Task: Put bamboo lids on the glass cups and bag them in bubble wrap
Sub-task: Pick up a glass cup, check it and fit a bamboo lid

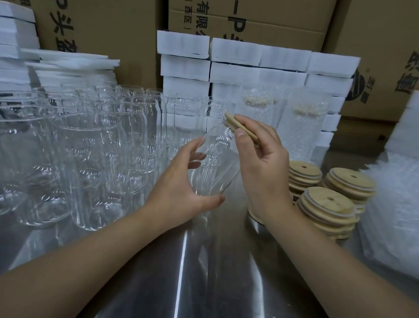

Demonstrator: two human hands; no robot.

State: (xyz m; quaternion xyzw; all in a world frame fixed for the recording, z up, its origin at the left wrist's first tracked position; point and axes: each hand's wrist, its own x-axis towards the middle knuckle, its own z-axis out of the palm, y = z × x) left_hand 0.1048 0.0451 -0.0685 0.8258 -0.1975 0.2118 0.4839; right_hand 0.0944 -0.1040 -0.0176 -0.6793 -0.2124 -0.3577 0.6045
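Left hand: my left hand (184, 182) is gripping a glass cup, the thumb curling under its base and the fingers wrapping round its side.
Right hand: my right hand (260, 163) is pinching a bamboo lid between thumb and fingers, holding it nearly edge-on to me.
Glass cup: the glass cup (215, 164) is sitting in the middle of my view, tilting with its mouth pointing up and away toward the right hand. I cannot tell whether its base is clearing the worktop.
Bamboo lid: the bamboo lid (241, 127) is meeting the cup's mouth at a slant. I cannot tell whether it is seating in the rim.
Lid stacks: three lid stacks (327, 203) are standing just right of my right wrist, each top lid showing a small hole.
Wrapped cups: two wrapped cups (304, 116), lidded and in bubble wrap, are standing upright behind the right hand.
Bubble wrap bags: a pile of bubble wrap bags (400, 211) is lying flat at the right edge, just beside the lid stacks.
Bare cups: a crowd of bare cups (86, 144) is standing upright and close together on the left.
Foam blocks: white foam blocks (236, 60) are piling up behind the cups.
Cartons: printed cardboard cartons (102, 12) are rising behind the foam.
Worktop: the steel worktop (193, 283) is gleaming between my forearms.
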